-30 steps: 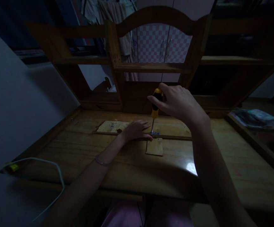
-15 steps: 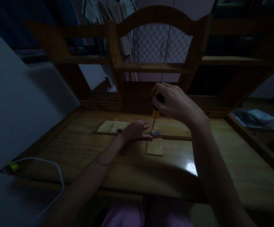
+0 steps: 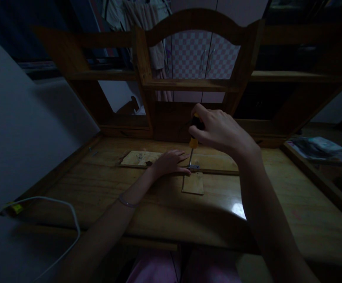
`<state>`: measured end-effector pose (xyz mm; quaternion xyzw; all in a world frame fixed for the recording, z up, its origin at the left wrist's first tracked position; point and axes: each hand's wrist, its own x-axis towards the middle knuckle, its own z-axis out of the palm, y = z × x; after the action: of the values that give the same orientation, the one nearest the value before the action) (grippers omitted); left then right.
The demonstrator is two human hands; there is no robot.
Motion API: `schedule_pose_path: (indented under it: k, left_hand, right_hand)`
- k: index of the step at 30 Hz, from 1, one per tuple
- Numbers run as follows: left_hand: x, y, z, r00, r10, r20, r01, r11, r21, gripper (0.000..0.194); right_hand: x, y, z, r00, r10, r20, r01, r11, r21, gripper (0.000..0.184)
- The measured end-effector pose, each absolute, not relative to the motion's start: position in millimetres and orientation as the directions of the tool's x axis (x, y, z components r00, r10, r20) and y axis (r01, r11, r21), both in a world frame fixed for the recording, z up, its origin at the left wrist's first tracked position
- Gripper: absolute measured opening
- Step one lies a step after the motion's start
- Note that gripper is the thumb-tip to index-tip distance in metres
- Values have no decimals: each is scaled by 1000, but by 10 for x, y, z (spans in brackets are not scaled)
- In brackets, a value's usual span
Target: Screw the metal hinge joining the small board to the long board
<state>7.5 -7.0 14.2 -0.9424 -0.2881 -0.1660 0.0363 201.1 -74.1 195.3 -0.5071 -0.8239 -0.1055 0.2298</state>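
Note:
My right hand point(image 3: 215, 127) is closed around the yellow and black handle of a screwdriver point(image 3: 193, 142). The shaft points down, tilted slightly, with its tip at a small metal hinge point(image 3: 195, 167). That hinge sits along the near edge of a long wooden board point(image 3: 218, 162) lying on the desk. My left hand point(image 3: 172, 161) rests on the board just left of the hinge, fingers stretched out and thumb near the screwdriver tip. A small square wooden piece point(image 3: 193, 184) lies against the board's near side, below the hinge.
A wooden shelf unit point(image 3: 188, 84) rises at the desk's back. Small screws point(image 3: 92, 151) lie at the left rear. A white cable point(image 3: 70, 208) loops over the left front, near a yellow object point(image 3: 15, 208). Plastic-wrapped items point(image 3: 318, 148) are at the right.
My right hand has shifted and turned very slightly about the screwdriver handle. My left hand, the board and the hinge stay in place.

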Motion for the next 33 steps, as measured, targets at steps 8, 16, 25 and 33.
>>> schedule_pose_path:
  k: [8, 16, 25, 33]
  left_hand:
    - [65, -65, 142, 775, 543, 324, 552, -831, 70, 81]
    - [65, -61, 143, 776, 549, 310, 560, -826, 60, 80]
    - [74, -95, 183, 773, 537, 340, 551, -832, 62, 81]
    - [80, -94, 189, 776, 542, 324, 550, -832, 74, 79]
  right_hand:
    - [2017, -702, 1920, -355, 773, 526, 919, 391, 46, 41]
    - [2016, -742, 1946, -354, 788, 503, 884, 458, -96, 42]
    - [2000, -685, 1917, -402, 750, 525, 854, 514, -80, 36]
    - [1999, -736, 1933, -369, 771, 519, 895, 445, -24, 46]
